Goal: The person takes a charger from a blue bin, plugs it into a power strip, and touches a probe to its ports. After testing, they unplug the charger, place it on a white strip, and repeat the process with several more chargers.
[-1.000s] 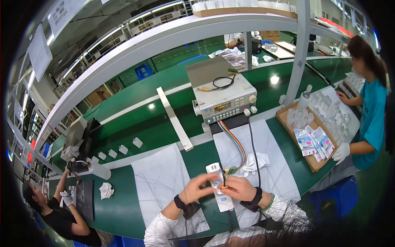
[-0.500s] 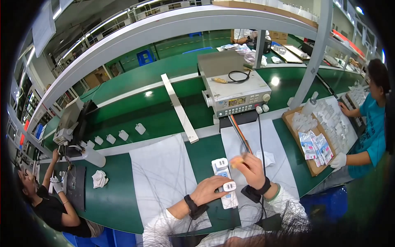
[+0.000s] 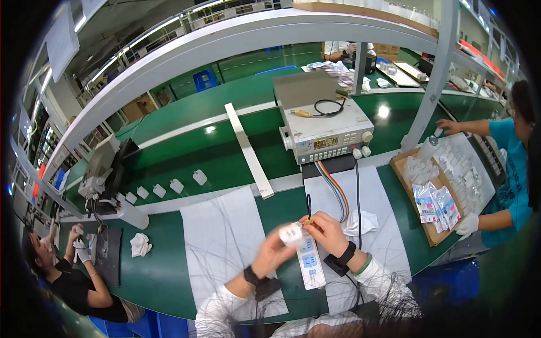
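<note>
A white USB wall charger (image 3: 291, 234), somewhat blurred, is held in the fingers of my left hand (image 3: 270, 252), above the far end of a white power strip (image 3: 311, 276). Close against the charger, my right hand (image 3: 332, 239) pinches a small yellowish connector (image 3: 307, 222). A short black lead (image 3: 308, 204) arcs up beside that connector. The power strip's sockets are bare where they show. From the bench instrument (image 3: 327, 138), a rainbow ribbon cable (image 3: 338, 191) runs down behind my right hand. Whether a second charger is hidden in my left hand, I cannot tell.
White paper sheets (image 3: 222, 242) cover parts of the green bench. A crumpled white cloth (image 3: 360, 223) lies right of my right hand. Several white chargers (image 3: 176, 186) stand along the far left. A cardboard tray (image 3: 434, 234) sits right. Co-workers sit at both sides.
My left hand has lifted the charger off the power strip, up and left. My right hand has moved left and down, bringing the connector to it. The charger at the strip's far end no longer shows there.
</note>
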Available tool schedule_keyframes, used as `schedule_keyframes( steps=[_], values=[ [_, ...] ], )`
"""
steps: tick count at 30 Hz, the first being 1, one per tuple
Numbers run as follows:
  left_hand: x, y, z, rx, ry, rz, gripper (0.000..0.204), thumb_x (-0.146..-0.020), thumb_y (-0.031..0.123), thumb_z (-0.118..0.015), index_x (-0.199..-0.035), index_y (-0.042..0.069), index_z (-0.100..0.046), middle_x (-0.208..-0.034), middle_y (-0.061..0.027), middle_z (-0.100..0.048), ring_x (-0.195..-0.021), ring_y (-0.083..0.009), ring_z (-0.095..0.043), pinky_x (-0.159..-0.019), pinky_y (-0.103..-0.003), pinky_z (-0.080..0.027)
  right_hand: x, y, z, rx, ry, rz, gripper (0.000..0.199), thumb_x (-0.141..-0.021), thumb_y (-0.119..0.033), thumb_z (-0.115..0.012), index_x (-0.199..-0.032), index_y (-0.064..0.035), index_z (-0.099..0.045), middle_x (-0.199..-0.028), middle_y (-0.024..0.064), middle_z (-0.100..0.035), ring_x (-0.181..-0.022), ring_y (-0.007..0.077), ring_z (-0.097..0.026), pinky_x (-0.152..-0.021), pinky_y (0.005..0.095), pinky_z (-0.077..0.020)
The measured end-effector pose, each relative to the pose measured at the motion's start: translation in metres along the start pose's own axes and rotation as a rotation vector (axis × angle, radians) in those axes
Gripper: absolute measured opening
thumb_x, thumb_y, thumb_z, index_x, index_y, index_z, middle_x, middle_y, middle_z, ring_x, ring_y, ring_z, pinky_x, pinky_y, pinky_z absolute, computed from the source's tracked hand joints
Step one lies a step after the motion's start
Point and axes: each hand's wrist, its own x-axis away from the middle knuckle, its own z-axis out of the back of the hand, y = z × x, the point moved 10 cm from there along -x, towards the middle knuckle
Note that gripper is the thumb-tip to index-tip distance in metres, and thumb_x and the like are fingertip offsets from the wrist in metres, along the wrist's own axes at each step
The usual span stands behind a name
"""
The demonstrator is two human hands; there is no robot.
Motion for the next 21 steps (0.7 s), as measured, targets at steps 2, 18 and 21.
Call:
schedule_keyframes(
  steps=[2, 18, 21],
  values=[
    [-0.039, 0.041, 0.041, -0.263, 0.143, -0.224, 0.048, -0.082, 0.007, -0.068, -0.128, 0.008, -0.057, -0.112, -0.0087, -0.058, -0.111, -0.0210, -0.055, -0.089, -0.033, -0.047, 0.000, -0.001, -0.002, 0.024, 0.006, 0.045, 0.019, -0.088, -0.016, -0.066, -0.104, -0.0063, -0.067, -0.082, 0.0057, -0.056, -0.066, 0.0161, -0.058, -0.062, 0.0269, -0.0472],
    [-0.239, 0.017, 0.136, -1.933, 0.065, -0.030, 0.015, -0.087, 0.017, -0.053, -0.093, 0.014, -0.067, -0.102, -0.0038, -0.064, -0.102, -0.0278, -0.061, -0.071, -0.047, -0.052, 0.004, 0.010, -0.010, -0.125, -0.067, -0.030, 0.021, -0.089, -0.017, -0.066, -0.107, -0.0080, -0.067, -0.086, 0.0060, -0.059, -0.070, 0.0165, -0.060, -0.065, 0.0261, -0.0489],
    [-0.240, 0.017, 0.205, -2.281, 0.078, 0.503, 0.027, -0.091, 0.022, -0.050, -0.111, 0.021, -0.069, -0.116, 0.0022, -0.064, -0.112, -0.0226, -0.058, -0.072, -0.055, -0.051, 0.008, 0.022, 0.001, -0.127, -0.045, -0.072, 0.021, -0.088, -0.016, -0.066, -0.107, -0.0074, -0.067, -0.087, 0.0064, -0.058, -0.071, 0.0166, -0.060, -0.066, 0.0258, -0.0483]
  ],
)
